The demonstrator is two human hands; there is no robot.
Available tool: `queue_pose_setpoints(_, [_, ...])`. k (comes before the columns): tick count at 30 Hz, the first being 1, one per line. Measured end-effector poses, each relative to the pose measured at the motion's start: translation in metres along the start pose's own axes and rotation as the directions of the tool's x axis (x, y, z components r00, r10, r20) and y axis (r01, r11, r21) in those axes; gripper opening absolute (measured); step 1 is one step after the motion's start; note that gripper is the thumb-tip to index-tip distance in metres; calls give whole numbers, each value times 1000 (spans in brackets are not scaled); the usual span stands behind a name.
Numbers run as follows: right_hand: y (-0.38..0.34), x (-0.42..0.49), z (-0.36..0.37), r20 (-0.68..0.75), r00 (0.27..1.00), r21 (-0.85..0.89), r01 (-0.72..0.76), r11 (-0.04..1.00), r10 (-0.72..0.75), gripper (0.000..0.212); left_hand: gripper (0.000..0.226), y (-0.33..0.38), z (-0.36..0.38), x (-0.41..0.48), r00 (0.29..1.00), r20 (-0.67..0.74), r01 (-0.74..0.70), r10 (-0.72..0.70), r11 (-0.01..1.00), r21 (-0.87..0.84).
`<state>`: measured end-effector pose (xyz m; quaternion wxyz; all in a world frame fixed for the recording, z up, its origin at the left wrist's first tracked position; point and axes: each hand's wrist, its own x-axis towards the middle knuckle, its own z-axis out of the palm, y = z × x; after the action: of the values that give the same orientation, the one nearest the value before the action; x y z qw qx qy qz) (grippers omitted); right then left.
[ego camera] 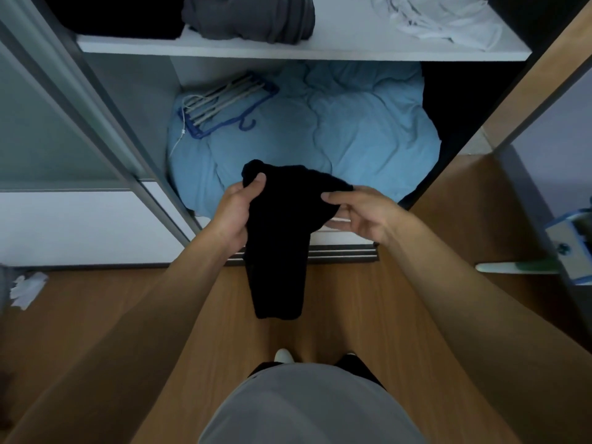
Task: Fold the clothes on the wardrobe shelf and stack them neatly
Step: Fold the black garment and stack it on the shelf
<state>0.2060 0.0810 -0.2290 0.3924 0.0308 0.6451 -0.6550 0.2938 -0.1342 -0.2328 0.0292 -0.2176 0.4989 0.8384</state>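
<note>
Between both hands (235,216) (362,216), limp black garment (278,251) hangs.

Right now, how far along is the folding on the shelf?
Early to midway, I'd judge. A black stack at the shelf's left looks done. In hand: both hands, left and right, hold a black garment hanging below them. Left: a bunched grey garment and a crumpled white one.

both arms extended forward, left hand (236,210) and right hand (361,213) pinching black garment (278,238), thumbs on top.
</note>
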Motion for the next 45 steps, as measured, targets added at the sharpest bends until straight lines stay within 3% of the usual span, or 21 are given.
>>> queue_pose_setpoints(4, [-26,1,3,-55,993,-15,107,994,-108,21,40,-1,-9,0,1000,-23,8,-6,998,69])
queue_pose_setpoints(10, [-47,-1,6,-199,980,167,60,984,-26,7,40,9,-26,4,998,-56,8,-3,996,94])
queue_pose_setpoints(13, [-57,-6,6,-205,979,161,31,987,2,6,32,16,-32,5,999,-48,31,-24,989,147])
queue_pose_setpoints(15, [-64,-7,5,-168,982,269,129,954,-85,15,30,20,-28,4,999,-2,47,-47,989,143])
queue_pose_setpoints(18, [-62,-6,1,-69,963,496,261,828,-262,20,30,27,-12,2,999,45,15,-18,997,73])
queue_pose_setpoints(19, [-53,-4,-1,-43,966,475,246,845,-257,30,30,29,-6,3,999,44,2,-4,999,44])
queue_pose_setpoints(21, [-21,2,0,18,990,266,128,955,-138,50,34,34,5,4,1000,15,0,0,1000,-7])
queue_pose_setpoints(23, [10,4,5,130,991,94,4,996,-16,55,37,37,11,5,1000,-4,11,-11,1000,-10])
queue_pose_setpoints(25, [22,3,11,198,980,127,-37,991,11,53,34,39,11,5,1000,7,19,-19,1000,2])
queue_pose_setpoints(28, [15,-3,8,200,978,312,-7,950,-58,43,34,40,4,3,999,-9,35,-35,999,-19])
queue_pose_setpoints(31, [4,-14,-5,197,973,287,63,956,-123,37,33,41,-3,1,998,-30,60,-61,997,-39])
queue_pose_setpoints(33, [-2,-22,-4,207,973,162,65,985,-98,48,34,41,-2,-1,991,-15,133,-134,989,-58])
queue_pose_setpoints(35, [-5,-25,8,165,986,-97,44,994,-28,70,34,42,2,-1,977,3,211,-211,977,-26])
queue_pose_setpoints(38, [-5,-23,31,98,995,-442,25,897,20,84,34,44,6,1,962,-3,272,-273,958,91])
queue_pose_setpoints(39, [-5,-21,35,78,997,-465,38,884,-2,84,35,45,6,1,959,-12,281,-282,951,126])
queue_pose_setpoints(42, [-3,-16,40,45,997,-388,79,918,-67,53,41,48,3,3,964,-13,263,-264,954,147])
queue_pose_setpoints(45, [-3,-10,40,-44,995,-202,81,976,-91,42,62,44,-13,0,972,164,160,-166,986,49])
